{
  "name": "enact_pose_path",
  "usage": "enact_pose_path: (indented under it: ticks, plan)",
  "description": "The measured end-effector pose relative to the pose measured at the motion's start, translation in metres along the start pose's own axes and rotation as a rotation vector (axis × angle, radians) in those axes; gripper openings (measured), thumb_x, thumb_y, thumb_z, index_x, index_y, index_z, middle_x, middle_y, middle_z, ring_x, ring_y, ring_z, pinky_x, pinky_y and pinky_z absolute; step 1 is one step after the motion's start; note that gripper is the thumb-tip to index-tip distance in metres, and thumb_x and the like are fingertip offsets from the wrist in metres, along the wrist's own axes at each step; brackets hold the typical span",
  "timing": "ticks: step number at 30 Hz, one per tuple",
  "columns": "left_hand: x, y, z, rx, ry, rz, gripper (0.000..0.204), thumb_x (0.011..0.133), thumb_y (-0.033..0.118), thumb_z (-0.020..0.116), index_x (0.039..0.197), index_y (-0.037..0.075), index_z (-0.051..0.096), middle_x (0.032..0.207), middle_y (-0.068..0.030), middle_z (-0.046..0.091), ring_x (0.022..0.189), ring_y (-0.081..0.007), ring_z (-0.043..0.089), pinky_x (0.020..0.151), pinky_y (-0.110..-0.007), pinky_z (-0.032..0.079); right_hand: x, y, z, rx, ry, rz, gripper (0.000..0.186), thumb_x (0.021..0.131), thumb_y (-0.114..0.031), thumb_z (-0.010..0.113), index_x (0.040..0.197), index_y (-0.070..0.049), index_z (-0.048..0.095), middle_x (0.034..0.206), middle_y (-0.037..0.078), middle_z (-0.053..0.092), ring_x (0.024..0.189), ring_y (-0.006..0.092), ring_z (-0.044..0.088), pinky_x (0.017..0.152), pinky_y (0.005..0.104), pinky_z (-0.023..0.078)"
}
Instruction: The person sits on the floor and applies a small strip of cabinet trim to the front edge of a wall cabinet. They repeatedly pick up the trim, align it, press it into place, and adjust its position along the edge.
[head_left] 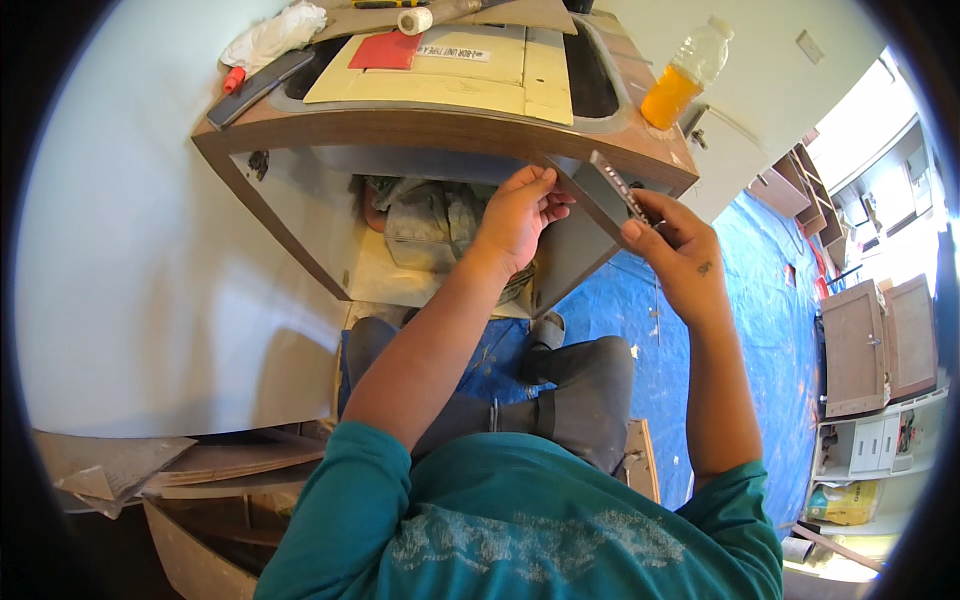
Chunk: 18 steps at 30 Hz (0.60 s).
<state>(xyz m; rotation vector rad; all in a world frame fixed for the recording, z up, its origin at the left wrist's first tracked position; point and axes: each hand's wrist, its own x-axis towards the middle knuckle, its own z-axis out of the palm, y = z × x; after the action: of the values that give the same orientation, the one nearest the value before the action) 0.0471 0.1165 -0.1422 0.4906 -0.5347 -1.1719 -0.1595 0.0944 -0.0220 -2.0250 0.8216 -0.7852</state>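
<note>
White printed label (453,53) lies on yellow cardboard (480,88). Left hand (512,222) pinches brown strip (588,204), fingers (530,182) narrow; right hand (685,258) grips slim metal tool (618,184).

At the frame's centre, the left hand (520,212) pinches a thin brown strip (592,202), which slants down toward the right hand (685,250), right of centre, holding a slim grey tool (617,183). Behind them, upper centre, stands an open-fronted cabinet (440,128) topped with yellowish cardboard (500,85). A bottle (685,75) of orange liquid stands at upper right; blue sheeting (740,300) covers the floor at right. Boards (235,462) lie at lower left.
</note>
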Motion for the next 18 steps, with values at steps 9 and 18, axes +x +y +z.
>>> enact_pose_path:
  ticks: [9,18]
  plan:
    - [0.016,0.000,0.010,-0.094,0.242,0.183,0.024,0.096,0.027,0.074,0.107,0.014,0.058,0.107,-0.0034,0.066,0.099,-0.0186,0.062,0.089,-0.037,0.047,-0.012,-0.005,-0.022,0.158,0.077,0.046,0.045,0.093,-0.019,0.077,0.130,0.004,0.066,0.113,0.007,0.070,0.095,0.0107,0.063,0.086,0.0265,0.051]
    - [0.014,0.003,0.000,0.075,0.239,0.222,0.025,0.098,0.026,0.072,0.107,0.009,0.057,0.105,-0.0073,0.068,0.099,-0.0180,0.065,0.085,-0.035,0.050,-0.005,0.011,-0.008,0.125,-0.014,0.005,0.050,0.089,-0.018,0.080,0.131,0.003,0.064,0.114,0.008,0.070,0.099,0.0131,0.064,0.089,0.0296,0.052]
